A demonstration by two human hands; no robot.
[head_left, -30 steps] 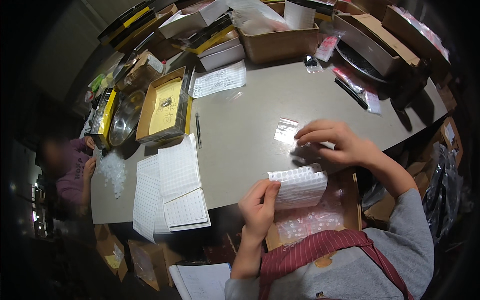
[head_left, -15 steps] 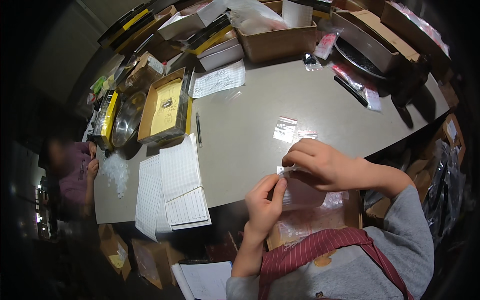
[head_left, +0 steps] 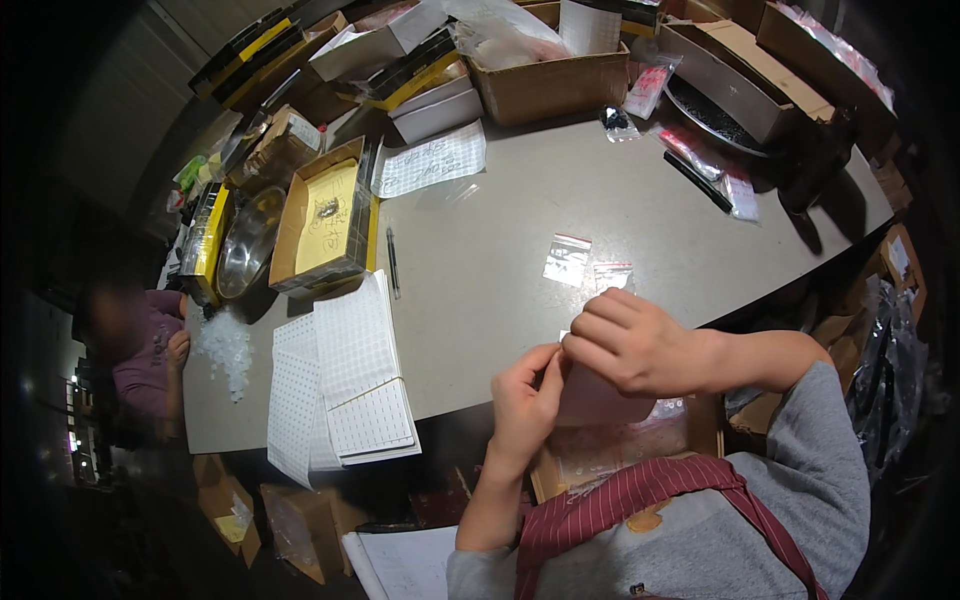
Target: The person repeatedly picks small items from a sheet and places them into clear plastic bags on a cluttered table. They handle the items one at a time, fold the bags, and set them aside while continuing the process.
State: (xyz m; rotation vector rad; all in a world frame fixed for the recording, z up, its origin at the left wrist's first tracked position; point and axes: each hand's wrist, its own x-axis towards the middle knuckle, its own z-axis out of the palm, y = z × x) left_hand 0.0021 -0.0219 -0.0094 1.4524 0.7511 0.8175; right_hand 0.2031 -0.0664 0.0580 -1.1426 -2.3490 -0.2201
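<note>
Close together over the table's near edge, my left hand (head_left: 528, 395) and my right hand (head_left: 635, 340) pinch the top of what looks like a clear plastic bag (head_left: 600, 402). It hangs below my fingers, and its upper edge is mostly hidden by them; a small white bit shows between the fingertips. Just beyond my right hand, two small zip bags with red-edged tops, one (head_left: 567, 260) and another (head_left: 613, 275), lie flat on the table. Under my hands stands a cardboard box (head_left: 722, 425) containing clear bags with small white round pieces.
Gridded paper sheets (head_left: 355, 340) lie left on the grey table (head_left: 480, 300), near a pen (head_left: 392, 262) and a box with yellow paper (head_left: 295, 250). A metal bowl (head_left: 245, 245) and a pile of clear pieces (head_left: 228, 350) are farther left, beside another person (head_left: 150, 345). Boxes line the back.
My right hand has turned and closed in on my left fingertips, covering more of the bag's white top edge. The view has shifted slightly.
</note>
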